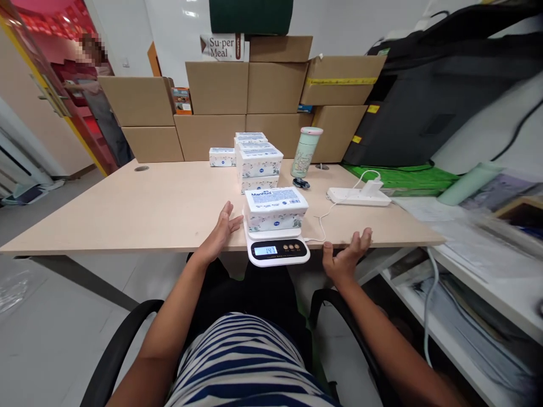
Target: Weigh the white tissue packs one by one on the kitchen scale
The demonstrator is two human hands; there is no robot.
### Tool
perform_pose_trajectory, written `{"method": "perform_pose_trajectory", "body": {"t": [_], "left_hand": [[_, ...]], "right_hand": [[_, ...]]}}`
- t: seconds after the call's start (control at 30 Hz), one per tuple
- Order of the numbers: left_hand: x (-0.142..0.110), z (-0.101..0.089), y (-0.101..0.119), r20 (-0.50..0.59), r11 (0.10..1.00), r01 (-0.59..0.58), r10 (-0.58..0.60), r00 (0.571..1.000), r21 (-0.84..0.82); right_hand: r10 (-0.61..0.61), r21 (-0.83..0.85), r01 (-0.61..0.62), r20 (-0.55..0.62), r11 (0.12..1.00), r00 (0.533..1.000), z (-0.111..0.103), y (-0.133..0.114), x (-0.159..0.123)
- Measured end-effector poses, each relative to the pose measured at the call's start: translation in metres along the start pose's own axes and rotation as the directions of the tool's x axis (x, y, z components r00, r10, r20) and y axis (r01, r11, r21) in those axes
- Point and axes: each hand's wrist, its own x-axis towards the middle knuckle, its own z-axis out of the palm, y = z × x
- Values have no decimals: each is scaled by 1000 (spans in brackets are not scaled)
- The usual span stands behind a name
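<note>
A white pack of tissues (275,208) lies on a small white kitchen scale (278,249) at the table's front edge; its display reads 147. My left hand (221,232) rests open on the table just left of the scale, fingers stretched out. My right hand (345,254) hovers open at the table edge to the right of the scale, palm up, holding nothing. Behind the scale stands a stack of more tissue packs (258,161), with one single pack (222,156) to their left.
The wooden table (148,209) carries a pale green tumbler (304,151) and a white power strip (358,196) with a cable. Cardboard boxes (216,107) line the back. A black bag (445,90) and a cluttered shelf sit right. A person stands in the doorway (91,85) far left.
</note>
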Motion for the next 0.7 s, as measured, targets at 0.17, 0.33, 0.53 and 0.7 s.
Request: {"method": "perform_pose_trajectory", "body": {"t": [0.17,0.33,0.53,0.7], "left_hand": [[1,-3,-2,34,1000,-17,17,999,7],[0,-3,0,47,1000,-20,19,999,13],[1,-3,-4,44,999,-23,22,999,25],[1,1,0,5,999,-31,31,1000,42]], "right_hand": [[82,-74,-82,-1,994,997,-18,23,-10],[105,-37,-104,20,994,994,-26,19,-14],[50,18,-50,32,999,998,-26,14,-12],[7,33,-8,39,999,999,-21,12,-11]]}}
